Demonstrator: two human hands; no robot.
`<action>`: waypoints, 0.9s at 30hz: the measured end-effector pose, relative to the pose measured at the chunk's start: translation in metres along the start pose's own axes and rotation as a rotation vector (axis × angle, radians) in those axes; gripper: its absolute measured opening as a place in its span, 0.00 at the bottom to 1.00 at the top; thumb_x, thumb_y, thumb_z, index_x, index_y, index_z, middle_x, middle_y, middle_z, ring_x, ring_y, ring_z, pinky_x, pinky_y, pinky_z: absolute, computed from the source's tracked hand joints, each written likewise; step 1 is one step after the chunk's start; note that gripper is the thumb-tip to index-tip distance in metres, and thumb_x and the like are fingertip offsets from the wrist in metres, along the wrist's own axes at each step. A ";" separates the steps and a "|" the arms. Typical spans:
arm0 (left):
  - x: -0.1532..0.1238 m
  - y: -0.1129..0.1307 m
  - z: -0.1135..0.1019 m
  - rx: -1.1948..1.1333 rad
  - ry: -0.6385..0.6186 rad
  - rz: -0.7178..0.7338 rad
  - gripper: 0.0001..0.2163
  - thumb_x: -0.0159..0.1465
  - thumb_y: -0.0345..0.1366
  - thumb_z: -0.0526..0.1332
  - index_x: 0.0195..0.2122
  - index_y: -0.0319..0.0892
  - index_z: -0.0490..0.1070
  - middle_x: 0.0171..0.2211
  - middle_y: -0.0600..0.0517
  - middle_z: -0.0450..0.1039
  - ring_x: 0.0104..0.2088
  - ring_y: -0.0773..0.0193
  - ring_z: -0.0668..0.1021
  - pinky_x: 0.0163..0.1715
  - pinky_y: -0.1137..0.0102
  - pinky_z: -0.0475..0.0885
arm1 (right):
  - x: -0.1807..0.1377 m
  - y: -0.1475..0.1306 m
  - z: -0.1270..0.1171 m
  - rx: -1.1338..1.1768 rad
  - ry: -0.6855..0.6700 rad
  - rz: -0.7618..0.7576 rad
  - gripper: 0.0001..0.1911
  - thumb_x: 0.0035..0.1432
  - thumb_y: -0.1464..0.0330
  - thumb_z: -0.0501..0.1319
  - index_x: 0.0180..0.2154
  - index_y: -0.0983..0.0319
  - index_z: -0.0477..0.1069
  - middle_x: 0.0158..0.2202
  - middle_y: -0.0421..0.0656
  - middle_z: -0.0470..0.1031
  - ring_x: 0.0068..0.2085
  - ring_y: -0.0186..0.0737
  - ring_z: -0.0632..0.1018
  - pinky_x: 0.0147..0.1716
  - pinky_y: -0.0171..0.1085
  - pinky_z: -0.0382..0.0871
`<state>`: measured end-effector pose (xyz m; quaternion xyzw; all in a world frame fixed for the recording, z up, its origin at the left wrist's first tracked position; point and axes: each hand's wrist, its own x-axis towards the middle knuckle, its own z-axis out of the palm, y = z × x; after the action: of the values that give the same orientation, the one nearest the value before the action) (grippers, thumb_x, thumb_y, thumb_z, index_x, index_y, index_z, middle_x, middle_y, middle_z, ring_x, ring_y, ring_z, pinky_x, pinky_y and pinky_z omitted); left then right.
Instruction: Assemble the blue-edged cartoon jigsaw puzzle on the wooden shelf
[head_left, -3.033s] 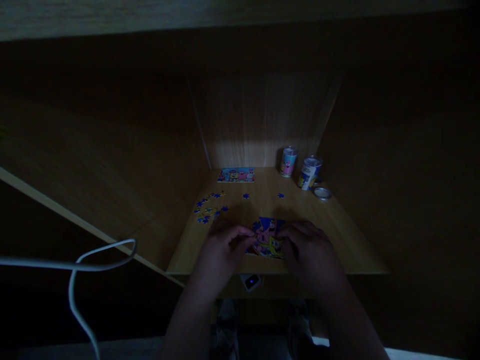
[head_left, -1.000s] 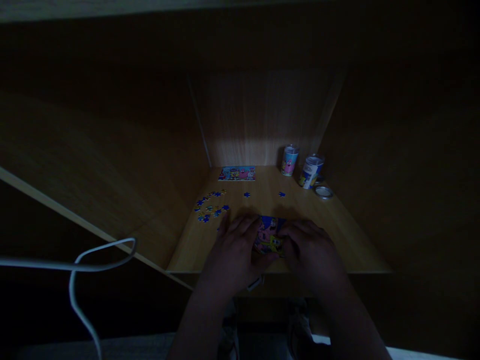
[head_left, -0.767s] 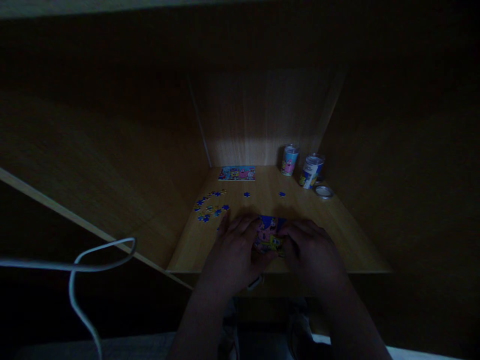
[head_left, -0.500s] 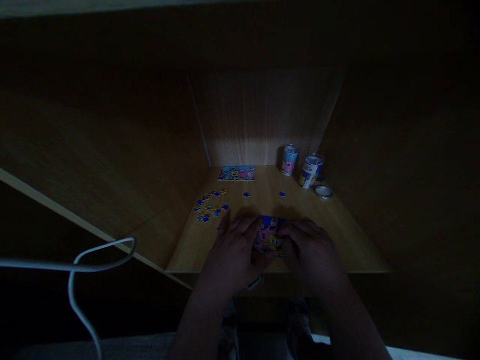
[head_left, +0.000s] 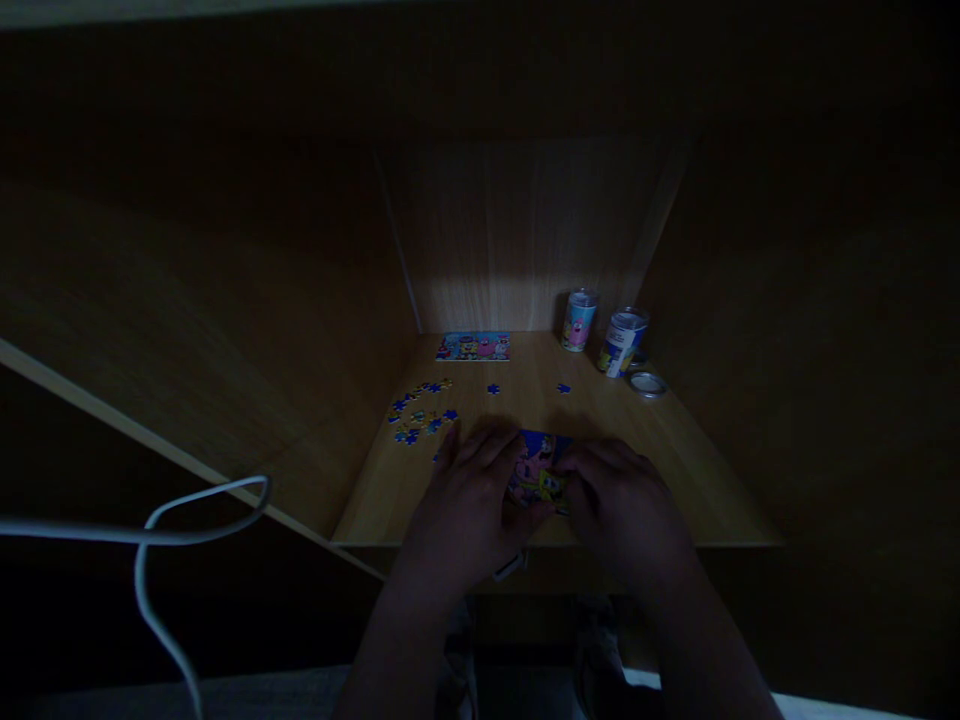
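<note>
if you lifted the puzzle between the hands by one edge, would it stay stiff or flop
The puzzle would probably sag or come apart, if it is built of interlocking pieces like the loose pieces nearby. It looks thin and flat, so it is likely light.

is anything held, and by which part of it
Cannot be told: on the puzzle, the left grip covers the left side and the right grip the right, hiding any hold.

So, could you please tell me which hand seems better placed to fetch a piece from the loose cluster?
Probably the left hand: its outer finger is close to the cluster. The right hand is farther off, on the other side of the puzzle.
</note>
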<state>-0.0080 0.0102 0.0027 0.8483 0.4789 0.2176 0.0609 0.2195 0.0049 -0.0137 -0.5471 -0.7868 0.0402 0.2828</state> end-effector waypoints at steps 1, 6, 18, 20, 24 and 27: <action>0.000 0.000 0.000 0.002 -0.005 0.000 0.32 0.70 0.49 0.73 0.73 0.49 0.68 0.74 0.45 0.71 0.75 0.43 0.70 0.81 0.37 0.46 | 0.000 0.000 0.000 -0.003 0.001 -0.001 0.09 0.70 0.72 0.60 0.43 0.55 0.78 0.46 0.43 0.84 0.48 0.50 0.80 0.53 0.50 0.71; 0.001 0.001 0.000 0.012 -0.022 -0.005 0.33 0.71 0.49 0.72 0.74 0.48 0.67 0.75 0.44 0.69 0.76 0.43 0.68 0.81 0.37 0.46 | 0.000 0.001 0.001 -0.001 0.010 -0.013 0.09 0.69 0.72 0.61 0.43 0.55 0.79 0.45 0.43 0.84 0.48 0.49 0.80 0.52 0.49 0.71; 0.002 0.002 -0.004 -0.021 0.053 -0.007 0.22 0.71 0.43 0.71 0.65 0.48 0.74 0.64 0.46 0.80 0.67 0.46 0.78 0.78 0.38 0.57 | 0.000 0.003 0.000 0.046 0.012 -0.042 0.11 0.68 0.74 0.62 0.43 0.54 0.81 0.46 0.42 0.85 0.48 0.49 0.81 0.53 0.49 0.73; 0.002 0.001 -0.005 -0.017 0.058 0.011 0.20 0.72 0.42 0.71 0.63 0.49 0.76 0.63 0.47 0.81 0.65 0.46 0.78 0.78 0.38 0.57 | 0.000 0.003 0.000 0.054 0.021 -0.048 0.11 0.68 0.74 0.62 0.43 0.53 0.81 0.46 0.41 0.85 0.47 0.48 0.81 0.53 0.49 0.74; 0.000 0.000 -0.004 -0.008 0.052 0.015 0.18 0.73 0.42 0.70 0.63 0.49 0.77 0.63 0.48 0.81 0.65 0.47 0.79 0.78 0.38 0.57 | 0.000 0.005 0.001 0.060 0.027 -0.067 0.12 0.68 0.75 0.62 0.43 0.53 0.81 0.45 0.41 0.86 0.47 0.47 0.81 0.53 0.48 0.74; 0.000 0.001 -0.003 0.014 0.057 -0.001 0.21 0.73 0.42 0.70 0.65 0.47 0.76 0.64 0.47 0.81 0.67 0.46 0.78 0.79 0.37 0.55 | 0.000 0.006 0.001 0.057 0.030 -0.075 0.12 0.68 0.74 0.62 0.44 0.52 0.82 0.45 0.40 0.86 0.47 0.47 0.81 0.53 0.48 0.74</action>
<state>-0.0081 0.0094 0.0063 0.8420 0.4823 0.2381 0.0413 0.2240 0.0078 -0.0173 -0.5095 -0.8010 0.0439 0.3111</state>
